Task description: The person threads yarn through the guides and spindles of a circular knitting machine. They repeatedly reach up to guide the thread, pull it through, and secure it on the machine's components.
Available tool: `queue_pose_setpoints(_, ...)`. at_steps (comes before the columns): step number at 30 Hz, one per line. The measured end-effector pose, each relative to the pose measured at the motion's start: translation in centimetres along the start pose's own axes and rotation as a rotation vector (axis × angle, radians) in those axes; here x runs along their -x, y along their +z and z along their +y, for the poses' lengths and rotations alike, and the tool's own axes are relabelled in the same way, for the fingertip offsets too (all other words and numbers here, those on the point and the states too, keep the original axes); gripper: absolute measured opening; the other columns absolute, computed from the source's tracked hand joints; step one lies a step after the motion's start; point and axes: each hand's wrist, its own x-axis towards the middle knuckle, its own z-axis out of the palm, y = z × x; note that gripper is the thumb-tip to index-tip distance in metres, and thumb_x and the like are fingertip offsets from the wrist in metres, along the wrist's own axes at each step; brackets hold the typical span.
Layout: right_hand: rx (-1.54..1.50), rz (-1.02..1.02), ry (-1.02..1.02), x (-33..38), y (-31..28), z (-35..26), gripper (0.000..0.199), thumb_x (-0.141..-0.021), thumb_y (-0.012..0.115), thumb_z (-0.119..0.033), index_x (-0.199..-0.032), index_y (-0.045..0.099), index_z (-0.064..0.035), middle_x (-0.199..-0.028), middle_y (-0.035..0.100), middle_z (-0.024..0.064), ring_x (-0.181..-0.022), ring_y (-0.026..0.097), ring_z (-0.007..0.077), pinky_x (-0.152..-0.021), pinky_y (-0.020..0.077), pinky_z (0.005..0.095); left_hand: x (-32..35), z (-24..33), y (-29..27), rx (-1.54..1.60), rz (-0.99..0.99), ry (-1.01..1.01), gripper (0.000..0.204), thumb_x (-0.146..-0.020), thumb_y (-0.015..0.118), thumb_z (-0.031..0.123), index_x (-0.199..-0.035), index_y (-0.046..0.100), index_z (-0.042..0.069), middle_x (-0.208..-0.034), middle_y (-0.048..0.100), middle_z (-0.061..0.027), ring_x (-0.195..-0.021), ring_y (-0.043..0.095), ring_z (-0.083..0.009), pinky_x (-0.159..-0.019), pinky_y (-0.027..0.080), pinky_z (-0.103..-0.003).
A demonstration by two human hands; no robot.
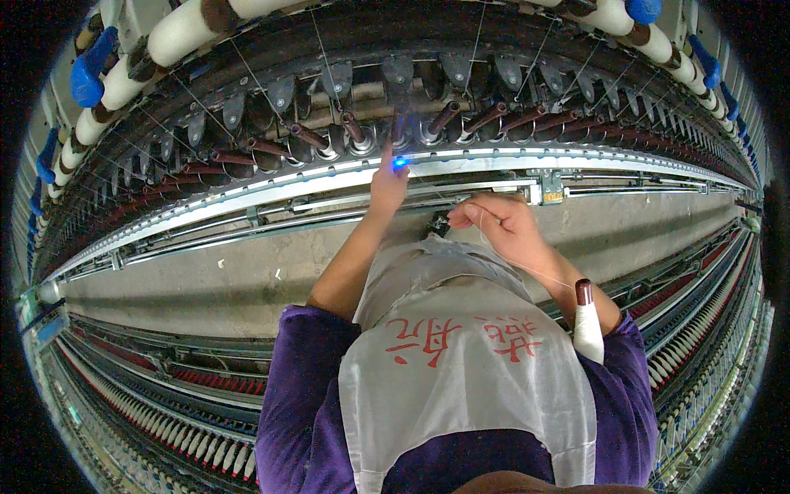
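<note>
My left hand [388, 185] reaches up to the row of brown spindles [352, 128] on the spinning frame. Its index finger is stretched out at the foot of one spindle, and a bright blue light [401, 162] shines beside the thumb. I cannot see anything held in it. In front of my apron [469, 362], my right hand [504, 224] is closed in a pinch on a fine thread [539, 271]. That thread runs back to a white yarn bobbin [587, 333] with a brown tip, lying against my right upper arm.
Overhead run white roving rolls [181, 33] with blue plastic holders [89, 70]. Threads slant down from them to the spindles. A pale metal rail [494, 156] curves along the spindle row. Behind me stands another frame with several full bobbins [202, 445], across the concrete floor [214, 288].
</note>
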Motion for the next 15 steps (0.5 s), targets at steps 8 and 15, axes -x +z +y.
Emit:
queue_pose_setpoints(8,-0.272,0.126,0.058,0.1,-1.3,0.8,0.032,-0.094,0.045,-0.023,-0.087,0.062,0.003,-0.08,0.065,0.0096,-0.074,0.062,0.0162,-0.071,0.0493,0.0284,3.3,6.5,-2.9,-0.06,0.044,0.722,0.034,-0.073,0.066,0.005,-0.107,0.062,0.008,-0.104,0.058,-0.0115,-0.097,0.054,-0.0273,-0.08,0.045,-0.035)
queue_pose_setpoints(15,-0.647,0.563,0.096,-0.5,-7.5,5.2,0.031,-0.094,0.046,-0.028,-0.087,0.057,0.0003,-0.077,0.062,0.0094,-0.068,0.06,0.0174,-0.065,0.0508,0.0308,6.6,5.8,-9.2,0.531,-0.538,-0.095,0.015,-0.085,0.061,0.013,-0.093,0.065,0.001,-0.079,0.063,0.0001,-0.07,0.055,-0.0072,-0.064,0.045,-0.022)
